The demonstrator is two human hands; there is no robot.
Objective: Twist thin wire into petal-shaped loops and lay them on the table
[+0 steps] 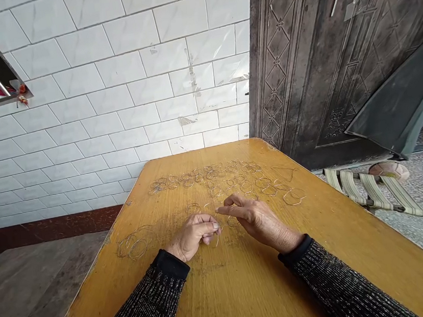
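My left hand (195,235) is closed in a pinch on a thin wire (217,240), whose short curved end hangs below the thumb. Just to its right, my right hand (255,219) has its thumb and index finger pressed together, with fine strands of wire close to the fingertips. What the right fingers grip is too fine to make out. Beyond both hands lies a band of wire loops (207,173), bent like small flowers. More twisted loops (269,187) lie past the right hand. A loose bundle of coiled wire (137,243) rests left of my left hand.
The wooden table (221,301) has rounded corners and stands against a white tiled wall (119,98). A dark embossed metal door (300,65) is at the right. Beside the table are a strapped folding stool (373,187) and a roundish ball-like object (390,170).
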